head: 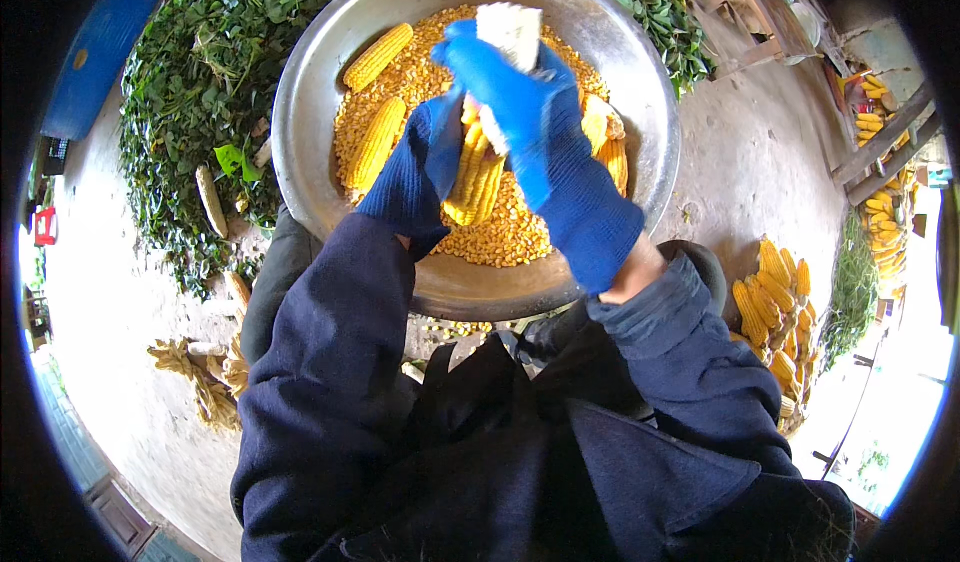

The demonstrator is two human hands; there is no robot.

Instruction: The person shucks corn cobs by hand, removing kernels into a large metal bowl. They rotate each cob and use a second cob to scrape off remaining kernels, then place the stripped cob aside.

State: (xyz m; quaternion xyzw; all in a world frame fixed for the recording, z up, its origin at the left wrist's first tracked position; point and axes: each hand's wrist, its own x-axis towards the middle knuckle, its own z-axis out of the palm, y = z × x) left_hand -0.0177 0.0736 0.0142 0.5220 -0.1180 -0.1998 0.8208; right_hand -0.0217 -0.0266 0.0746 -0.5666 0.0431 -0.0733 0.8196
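A large round metal basin (480, 292) holds loose yellow corn kernels (499, 239) and several ears of corn. Both my hands wear blue gloves and meet over its middle. My right hand (510, 104) is closed around a pale, mostly bare corncob (510, 33), whose end sticks up past the fingers. My left hand (442, 142) is at the lower part of what is held, close to a yellow ear of corn (476, 179); its fingers are blurred and partly hidden, so its grip cannot be told. Two ears (377, 142) lie on the kernels at left, others at the right wall.
Green leafy vines (195, 96) are heaped left of the basin and behind it. A bare cob (211, 202) and dry husks (202, 385) lie on the floor at left. A pile of corn ears (780, 314) is at right, near a wooden frame (750, 14).
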